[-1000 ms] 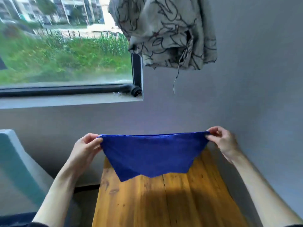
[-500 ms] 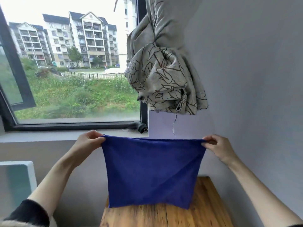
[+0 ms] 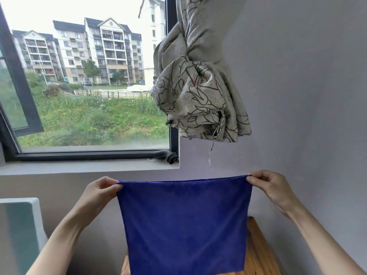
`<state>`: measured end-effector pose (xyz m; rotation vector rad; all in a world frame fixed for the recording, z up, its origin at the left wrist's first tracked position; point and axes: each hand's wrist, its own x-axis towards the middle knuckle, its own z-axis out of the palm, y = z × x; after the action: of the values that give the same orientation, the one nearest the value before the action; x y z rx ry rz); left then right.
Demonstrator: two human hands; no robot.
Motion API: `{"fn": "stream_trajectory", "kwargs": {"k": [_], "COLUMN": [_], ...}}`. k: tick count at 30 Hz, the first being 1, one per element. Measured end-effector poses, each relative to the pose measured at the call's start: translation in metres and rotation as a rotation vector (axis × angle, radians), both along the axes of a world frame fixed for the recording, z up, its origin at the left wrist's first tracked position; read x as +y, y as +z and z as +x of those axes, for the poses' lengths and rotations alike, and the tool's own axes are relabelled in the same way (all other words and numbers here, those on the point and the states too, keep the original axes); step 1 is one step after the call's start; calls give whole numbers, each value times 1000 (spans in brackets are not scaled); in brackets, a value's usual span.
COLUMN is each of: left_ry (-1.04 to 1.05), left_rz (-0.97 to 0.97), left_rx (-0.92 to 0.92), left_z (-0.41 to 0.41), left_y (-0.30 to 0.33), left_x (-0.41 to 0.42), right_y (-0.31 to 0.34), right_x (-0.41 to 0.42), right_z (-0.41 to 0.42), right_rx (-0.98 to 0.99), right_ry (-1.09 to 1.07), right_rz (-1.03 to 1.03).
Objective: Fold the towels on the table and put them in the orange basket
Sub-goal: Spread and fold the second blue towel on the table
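The towel (image 3: pixel 184 225) hangs in front of the wall (image 3: pixel 297 96), held up at its top corners by the left hand (image 3: pixel 99 193) on one side and the right hand (image 3: pixel 270 187) on the other. Below and behind its lower edge lies the table (image 3: pixel 258 253), against the wall on the right. The window (image 3: pixel 85 86) stands behind and above on the left, with the knotted curtain (image 3: pixel 198 92) hanging at its right edge, above the towel.

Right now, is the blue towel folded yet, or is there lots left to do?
Not yet. Nothing looks finished. The left hand and the right hand each pinch a top corner of the blue towel, which hangs flat and unfolded above the wooden table. Folding it is still to come. The orange basket isn't in view.
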<state>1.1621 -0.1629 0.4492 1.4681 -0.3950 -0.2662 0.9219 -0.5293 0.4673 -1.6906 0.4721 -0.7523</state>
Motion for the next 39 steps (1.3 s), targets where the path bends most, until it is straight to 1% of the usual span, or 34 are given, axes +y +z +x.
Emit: {"fn": "stream_trajectory", "kwargs": {"k": [4, 9, 12, 14, 16, 18, 21, 24, 26, 31, 33, 36, 39], "left_ry": [-33, -39, -40, -48, -85, -104, -78, -20, 13, 94, 120, 148, 146], "left_rz": [39, 71, 85, 121, 185, 289, 416, 479, 505, 530, 516, 445, 338], "left_rx": [-30, -52, -58, -77, -113, -174, -239, -262, -267, -258, -256, -277, -264], "left_z": [-3, -5, -3, -2, -1, 0, 2, 2, 4, 10, 11, 11, 3], "left_y": [3, 7, 7, 7, 5, 2, -5, -12, -18, -31, -35, -39, -49], "left_x": [2, 3, 2, 3, 4, 4, 0, -6, -11, -35, -46, -53, -45], "right_y": [-1, 4, 5, 6, 6, 4, 0, -7, -14, -33, -38, -45, -57], "right_x": [-3, -4, -4, -5, -4, -3, 0, 2, 2, -6, -8, -6, -4], "right_z": [-2, -1, 0, 3, 5, 8, 13, 21, 26, 49, 58, 62, 51], "right_rx": [-46, -146, -143, -109, -55, 37, 217, 338, 386, 501, 506, 383, 244], "right_ry": [-11, 54, 81, 66, 30, -14, -39, -64, -82, -171, -236, -321, -347], "right_rz": [104, 281, 297, 255, 153, -34, -326, -502, -571, -525, -519, -497, -410]}}
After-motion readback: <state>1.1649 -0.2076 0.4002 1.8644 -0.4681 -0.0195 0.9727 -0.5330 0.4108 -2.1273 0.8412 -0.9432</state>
